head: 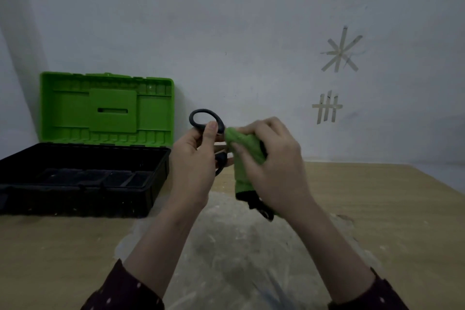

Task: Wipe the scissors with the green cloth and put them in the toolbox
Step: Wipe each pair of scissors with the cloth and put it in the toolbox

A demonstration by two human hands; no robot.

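Left hand (pixel 193 156) holds scissors (pixel 206 121); right hand (pixel 274 158) grips green cloth (pixel 245 156).

The table (pixel 364 209) was a light wooden one, pushed against a pale wall along its far edge. A wide, dusty whitish smear covered its middle, running from near the far edge down to the near edge. On the table's left side, toward the far edge, sat a toolbox (pixel 83 181) with a black base and a green lid standing open and upright at its back. Its base showed small compartments along the front. The table's right side was plain wood grain.
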